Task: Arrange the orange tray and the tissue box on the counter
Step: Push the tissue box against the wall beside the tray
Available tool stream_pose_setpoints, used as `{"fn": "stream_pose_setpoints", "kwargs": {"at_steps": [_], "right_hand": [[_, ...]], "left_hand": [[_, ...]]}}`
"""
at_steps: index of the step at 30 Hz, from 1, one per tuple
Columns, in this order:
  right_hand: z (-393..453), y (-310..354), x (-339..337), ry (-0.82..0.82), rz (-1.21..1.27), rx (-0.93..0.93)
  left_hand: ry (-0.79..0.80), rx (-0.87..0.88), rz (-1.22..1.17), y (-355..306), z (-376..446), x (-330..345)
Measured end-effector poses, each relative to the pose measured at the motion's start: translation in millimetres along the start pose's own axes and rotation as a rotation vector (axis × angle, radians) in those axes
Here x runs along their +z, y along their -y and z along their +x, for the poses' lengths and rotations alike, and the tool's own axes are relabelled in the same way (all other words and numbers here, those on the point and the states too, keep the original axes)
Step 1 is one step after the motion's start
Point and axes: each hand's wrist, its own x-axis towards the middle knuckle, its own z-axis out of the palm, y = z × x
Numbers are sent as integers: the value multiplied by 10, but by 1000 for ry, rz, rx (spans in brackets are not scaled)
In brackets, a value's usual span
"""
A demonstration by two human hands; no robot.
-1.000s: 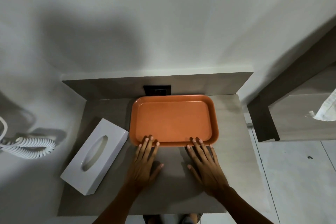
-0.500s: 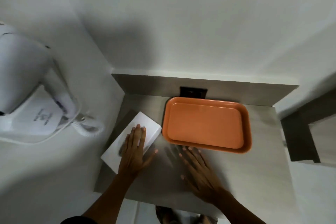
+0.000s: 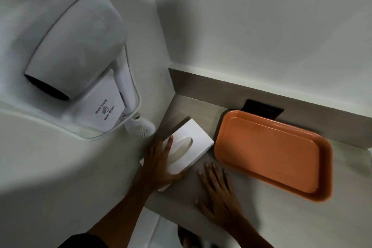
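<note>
The orange tray (image 3: 271,155) lies flat and empty on the grey counter (image 3: 261,217), close to the back wall. A white tissue box (image 3: 193,145) with an oval slot lies just left of the tray, at an angle, in the counter's left corner. My left hand (image 3: 159,163) grips the box's near left end, fingers laid over its top and thumb at its near edge. Spread flat on the counter, my right hand (image 3: 217,193) rests between the box and the tray's near rim and holds nothing.
A white wall-hung hair dryer (image 3: 80,66) with a coiled cord (image 3: 141,127) sits on the left wall above the box. A dark socket plate (image 3: 261,110) is set in the backsplash behind the tray. The counter's front edge runs just under my wrists.
My left hand left the tray's rim, went left and took hold of the tissue box. My right hand came off the tray onto the counter. The view swung left and closer.
</note>
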Motion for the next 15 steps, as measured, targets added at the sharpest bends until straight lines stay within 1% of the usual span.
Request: {"fn": "stream_pose_setpoints", "kwargs": {"at_steps": [4,7,9,12,15], "right_hand": [[38,-3,86,-14,-18,6],[48,-16,100,-5,-12,15],[66,-10,104,1,-15,17],[57,-18,113,8,-16,21],[69,-38,123,19,-28,17]], "left_hand": [[-83,-60,-21,-14,30,103],[-144,-143,-102,-129,111,100],[-165,-217,-165,-246,290,45],[-173,-335,-177,-406,637,-51],[-227,-361,-166,-498,878,-104]]}}
